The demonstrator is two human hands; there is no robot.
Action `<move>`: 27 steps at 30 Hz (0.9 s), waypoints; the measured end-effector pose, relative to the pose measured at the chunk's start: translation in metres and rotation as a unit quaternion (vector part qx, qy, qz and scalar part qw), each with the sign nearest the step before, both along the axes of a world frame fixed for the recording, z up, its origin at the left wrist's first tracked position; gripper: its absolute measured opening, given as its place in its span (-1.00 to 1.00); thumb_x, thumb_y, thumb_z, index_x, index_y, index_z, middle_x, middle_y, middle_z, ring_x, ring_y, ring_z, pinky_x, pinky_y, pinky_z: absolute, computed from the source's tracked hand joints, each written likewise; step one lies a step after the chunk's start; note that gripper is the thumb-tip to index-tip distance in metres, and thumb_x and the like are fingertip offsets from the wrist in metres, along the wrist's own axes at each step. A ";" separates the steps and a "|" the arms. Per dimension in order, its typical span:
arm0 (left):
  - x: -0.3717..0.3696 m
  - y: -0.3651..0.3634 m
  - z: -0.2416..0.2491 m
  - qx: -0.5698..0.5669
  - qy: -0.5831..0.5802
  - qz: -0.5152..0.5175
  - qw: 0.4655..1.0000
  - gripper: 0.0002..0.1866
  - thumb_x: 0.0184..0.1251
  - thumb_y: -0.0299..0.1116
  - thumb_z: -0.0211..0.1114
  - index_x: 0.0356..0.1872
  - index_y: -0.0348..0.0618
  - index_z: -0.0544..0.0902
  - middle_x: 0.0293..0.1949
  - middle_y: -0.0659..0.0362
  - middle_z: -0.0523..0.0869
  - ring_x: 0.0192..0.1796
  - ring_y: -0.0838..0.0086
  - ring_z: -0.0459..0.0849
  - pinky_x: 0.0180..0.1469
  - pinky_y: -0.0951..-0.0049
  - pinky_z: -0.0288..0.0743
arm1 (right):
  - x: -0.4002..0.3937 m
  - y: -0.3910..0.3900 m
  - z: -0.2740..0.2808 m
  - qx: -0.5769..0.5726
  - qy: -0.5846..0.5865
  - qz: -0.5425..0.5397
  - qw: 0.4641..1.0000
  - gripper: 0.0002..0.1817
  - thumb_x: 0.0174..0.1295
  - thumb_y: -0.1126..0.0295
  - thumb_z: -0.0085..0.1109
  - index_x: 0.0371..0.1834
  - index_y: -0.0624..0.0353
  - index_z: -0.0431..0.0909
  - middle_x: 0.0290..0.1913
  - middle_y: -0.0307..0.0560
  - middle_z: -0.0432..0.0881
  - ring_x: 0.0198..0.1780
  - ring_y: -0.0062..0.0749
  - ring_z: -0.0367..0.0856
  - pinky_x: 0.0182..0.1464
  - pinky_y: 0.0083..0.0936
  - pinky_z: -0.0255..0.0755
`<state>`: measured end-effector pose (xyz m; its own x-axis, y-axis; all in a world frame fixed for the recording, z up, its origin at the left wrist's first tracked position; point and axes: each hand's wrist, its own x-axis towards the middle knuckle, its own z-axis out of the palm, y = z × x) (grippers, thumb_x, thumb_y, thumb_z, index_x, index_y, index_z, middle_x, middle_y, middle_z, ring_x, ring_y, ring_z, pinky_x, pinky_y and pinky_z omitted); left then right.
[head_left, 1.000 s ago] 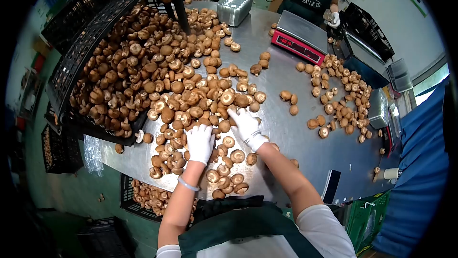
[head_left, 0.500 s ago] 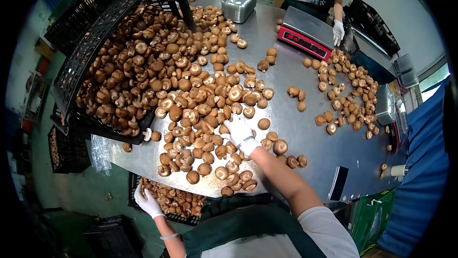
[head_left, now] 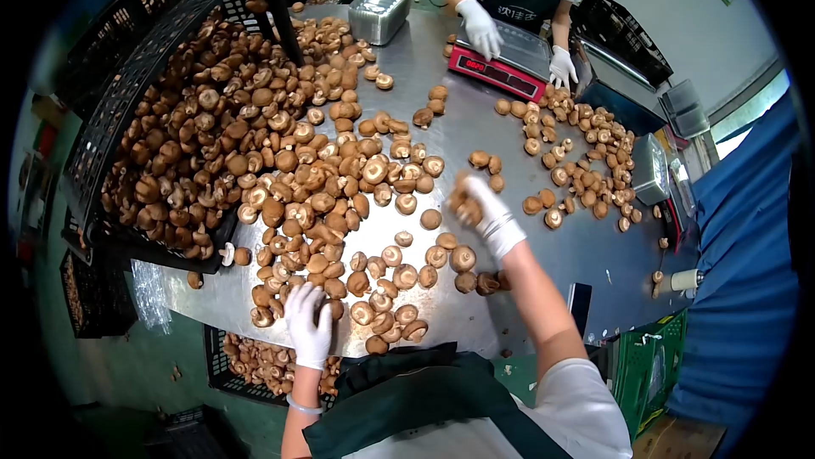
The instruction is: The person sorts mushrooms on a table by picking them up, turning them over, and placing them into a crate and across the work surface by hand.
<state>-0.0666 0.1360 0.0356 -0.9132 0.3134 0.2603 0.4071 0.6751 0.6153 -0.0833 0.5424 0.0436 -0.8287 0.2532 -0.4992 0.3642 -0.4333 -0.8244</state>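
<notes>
Brown-capped mushrooms (head_left: 319, 202) lie in a wide heap on the metal table. My right hand (head_left: 492, 214), in a white glove, is over the middle of the table with a few mushrooms (head_left: 463, 201) in its fingers; motion blurs them. My left hand (head_left: 308, 327), gloved too, lies at the near edge of the heap, its fingers stretched over mushrooms and its thumb apart. Between the hands is a loose group of mushrooms (head_left: 384, 321), some with stems up. A black crate (head_left: 85, 174), tipped on its side at the left, spills mushrooms onto the table.
Across the table a co-worker's gloved hand (head_left: 482, 33) is over a red scale (head_left: 497, 77). More mushrooms (head_left: 594, 157) are spread at the right. Clear plastic trays (head_left: 380, 13) are stacked at the back. A phone (head_left: 579, 306) lies by the front edge; a lower crate (head_left: 222, 374) holds mushrooms.
My right hand has moved right, off the heap, and now carries mushrooms. My left hand has come up from the lower crate to the table. The co-worker's hand has reached the scale.
</notes>
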 end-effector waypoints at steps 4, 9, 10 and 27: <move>-0.014 0.048 0.012 -0.021 -0.008 -0.121 0.992 -0.65 0.10 -0.31 0.36 -0.06 -0.15 0.64 0.05 0.06 0.62 0.20 0.09 0.48 0.25 0.14 0.28 | -0.009 0.084 -0.004 -0.131 0.155 -0.372 0.906 -0.44 0.21 -0.03 0.24 0.06 0.19 0.39 0.09 0.11 0.47 0.13 -0.18 0.47 0.04 -0.36 0.55; -0.022 0.110 0.006 -0.013 -0.009 -0.294 0.956 -0.60 0.09 -0.16 0.39 -0.10 -0.18 0.63 -0.07 0.08 0.67 0.05 0.18 0.58 0.13 0.20 0.40 | 0.029 0.062 0.010 0.024 0.116 -0.293 0.949 -0.35 0.27 0.13 0.18 0.36 0.16 0.22 0.24 0.12 0.38 0.22 -0.04 0.44 0.25 -0.18 0.44; -0.021 0.120 -0.001 -0.035 -0.029 -0.323 0.945 -0.57 0.08 -0.11 0.40 -0.09 -0.16 0.62 -0.07 0.09 0.66 0.04 0.19 0.58 0.11 0.21 0.40 | 0.040 0.038 0.014 0.082 0.095 -0.212 0.969 -0.38 0.25 0.14 0.20 0.32 0.15 0.28 0.19 0.09 0.42 0.14 -0.08 0.51 0.23 -0.21 0.46; -0.034 0.106 -0.007 0.468 -0.618 -0.105 0.623 -0.58 0.53 -0.16 -0.10 0.13 -0.31 0.43 -0.07 -0.08 0.68 -0.12 0.37 0.67 -0.08 0.45 0.54 | 0.062 -0.051 -0.035 0.668 0.093 0.226 0.703 -0.53 0.03 0.33 0.19 0.10 -0.15 0.51 -0.07 -0.06 0.50 -0.01 -0.12 0.50 -0.03 -0.30 0.49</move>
